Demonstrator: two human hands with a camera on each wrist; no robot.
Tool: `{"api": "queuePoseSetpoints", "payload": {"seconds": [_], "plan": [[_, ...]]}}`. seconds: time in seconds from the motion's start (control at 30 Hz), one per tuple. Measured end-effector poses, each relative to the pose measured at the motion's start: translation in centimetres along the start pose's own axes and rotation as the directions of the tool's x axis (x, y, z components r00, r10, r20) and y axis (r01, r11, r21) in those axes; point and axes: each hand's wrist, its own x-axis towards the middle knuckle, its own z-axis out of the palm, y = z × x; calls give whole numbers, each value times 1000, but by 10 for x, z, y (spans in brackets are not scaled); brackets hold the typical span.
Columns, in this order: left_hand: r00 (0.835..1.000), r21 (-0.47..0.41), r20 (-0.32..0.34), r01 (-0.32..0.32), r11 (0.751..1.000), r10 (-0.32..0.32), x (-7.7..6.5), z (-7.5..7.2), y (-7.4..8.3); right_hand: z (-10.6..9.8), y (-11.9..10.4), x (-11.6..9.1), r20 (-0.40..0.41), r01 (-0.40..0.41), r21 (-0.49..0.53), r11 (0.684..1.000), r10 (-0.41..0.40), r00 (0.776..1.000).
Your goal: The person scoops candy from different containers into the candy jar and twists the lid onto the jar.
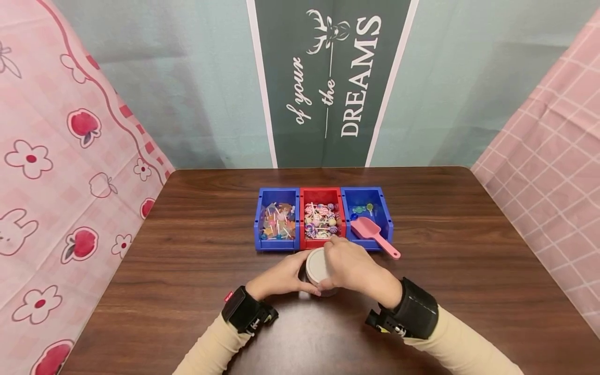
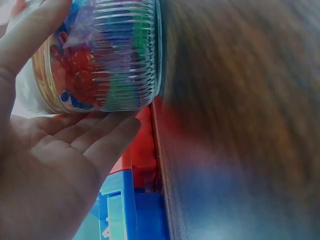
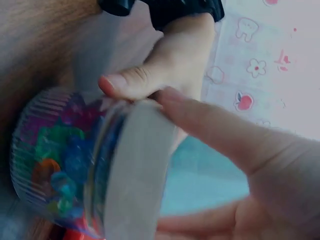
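Observation:
A ribbed clear jar stands upright on the table, full of shiny coloured pieces in red, blue, green and purple. Its pale lid is on top. My left hand holds the jar's side, thumb near and fingers on the far side. From the right, my right hand grips the lid by its rim, as the right wrist view also shows. Whether the lid is loose or tight cannot be seen.
Behind the jar, three joined bins stand in a row: a blue bin and a red bin with small lollipops, and another blue bin with a few pieces. A pink scoop lies in that last bin, its handle over the front edge.

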Motion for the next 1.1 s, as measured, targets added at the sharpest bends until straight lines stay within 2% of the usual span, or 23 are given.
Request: {"api": "queuePoseSetpoints", "payload": {"seconds": [0.1,0.17,0.3,0.4,0.53,0.63,0.73,0.9,1.1], "plan": [[1000,-24,3,15,1000,-15,0,1,0,3,-4,0,3,-113,-16,993,113,994],[1000,-27,7,23,999,-23,0,1,-1,4,-4,0,9,-134,-5,991,134,991],[1000,1,3,9,1000,-9,0,1,-2,2,1,0,20,4,38,999,-4,1000],[1000,19,-4,-11,1000,11,-1,1,-2,-2,5,0,66,105,92,990,-111,992],[1000,15,-2,-22,1000,22,0,2,-2,-6,9,2,132,158,138,978,-176,976],[1000,7,-1,-21,1000,21,1,2,-3,-7,11,3,153,193,136,972,-213,965],[1000,0,-2,-24,1000,24,2,3,-4,-8,11,5,153,205,122,971,-223,963],[1000,0,-6,-27,1000,27,1,2,-3,-6,10,8,135,180,98,979,-193,972],[1000,0,-6,-20,1000,20,0,1,-1,-2,6,5,51,128,24,992,-129,990]]}}
